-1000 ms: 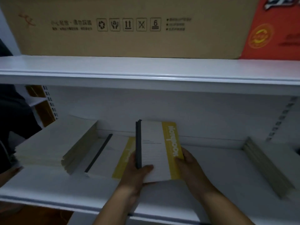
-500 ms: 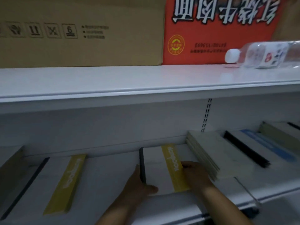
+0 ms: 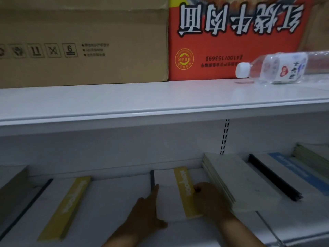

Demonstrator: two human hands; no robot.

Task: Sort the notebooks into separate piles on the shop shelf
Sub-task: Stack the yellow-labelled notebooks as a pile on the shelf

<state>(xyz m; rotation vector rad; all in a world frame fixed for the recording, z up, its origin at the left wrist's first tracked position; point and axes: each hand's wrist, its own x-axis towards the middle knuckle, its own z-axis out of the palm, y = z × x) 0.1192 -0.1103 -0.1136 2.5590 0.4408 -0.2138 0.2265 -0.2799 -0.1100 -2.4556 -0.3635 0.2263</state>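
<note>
Since the earlier frames the held notebook [image 3: 170, 193] has been brought down from its raised, tilted pose and is now laid flat on the lower shelf [image 3: 114, 211]; the view has been shifted to the right, so that a plastic bottle [image 3: 277, 67] is now seen lying on its side on the upper shelf [image 3: 124, 100]. The notebook's long axis is run from the shelf's front edge toward the back wall, leaning slightly left at the far end; its dark spine is set on the left and its yellow band on the right, with the band's lettering read along that axis. The left hand [image 3: 147, 211] is laid against the spine side with fingers extended, released rather than clenched; the right hand [image 3: 208, 198] is curled over the yellow band's right edge, grasping the notebook. Just right of it a stack of pale notebooks [image 3: 238, 182] is found, nearly touching the right hand; farther right a blue-banded notebook [image 3: 288, 173] with a black spine is lain, and another stack [image 3: 313, 155] beyond. To the left a yellow-banded notebook [image 3: 65, 205] is placed well apart, parallel in the main. On the upper shelf a brown carton [image 3: 83, 41] and a red carton [image 3: 231, 38] are stood side by side, touching; their contents cannot be seen.
</note>
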